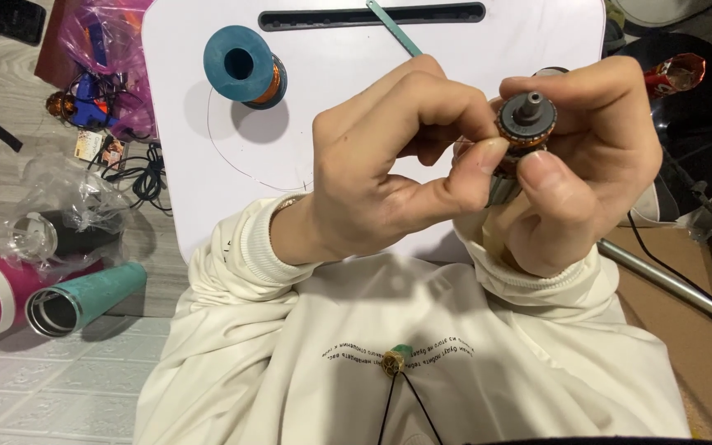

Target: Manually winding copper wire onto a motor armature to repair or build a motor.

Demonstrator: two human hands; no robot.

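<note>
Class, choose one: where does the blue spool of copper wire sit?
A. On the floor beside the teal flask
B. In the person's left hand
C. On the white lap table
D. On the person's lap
C: the blue spool of copper wire stands on the white lap table, apart from both hands.

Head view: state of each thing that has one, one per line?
Motor rotor: held up, shaft end toward the camera.
Right hand: closed round the rotor.
Left hand: fingertips pinching at the rotor's copper winding.
Copper wire spool: lying on the white lap table.
Teal tumbler: on its side, lidless.
</note>
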